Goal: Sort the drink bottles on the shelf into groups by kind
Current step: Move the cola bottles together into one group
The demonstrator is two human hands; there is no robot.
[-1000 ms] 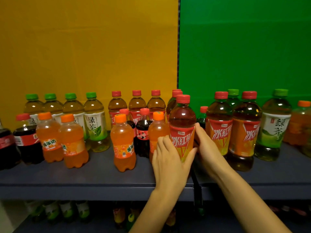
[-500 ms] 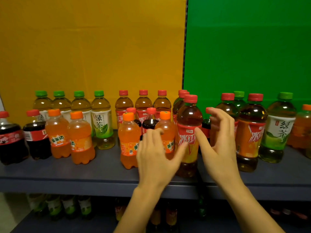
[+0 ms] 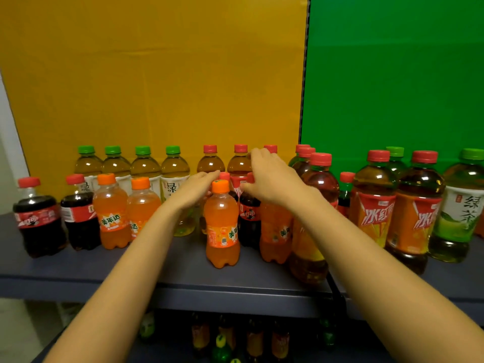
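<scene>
Soda (image 3: pixel 222 226) labelled 美年达 separates straight-fingered left hand (image 3: pixel 195 191) from right hand (image 3: pixel 272 179) curled at cola (image 3: pixel 250 221), grip unclear.

On the shelf (image 3: pixel 78 273), two cola bottles (image 3: pixel 39 218) stand at the near left, with two soda bottles (image 3: pixel 111 213) just to their right. Behind them runs a far row of four tea bottles (image 3: pixel 145 166), then iced tea bottles (image 3: pixel 210 163) further right. In the middle, a single soda bottle (image 3: pixel 222 226) stands nearest, a small cola bottle (image 3: pixel 249 221) just behind on its right. Large iced tea bottles (image 3: pixel 373 205) and a large tea bottle (image 3: pixel 461 205) stand at the right. More bottles (image 3: pixel 254 336) sit below the shelf.
</scene>
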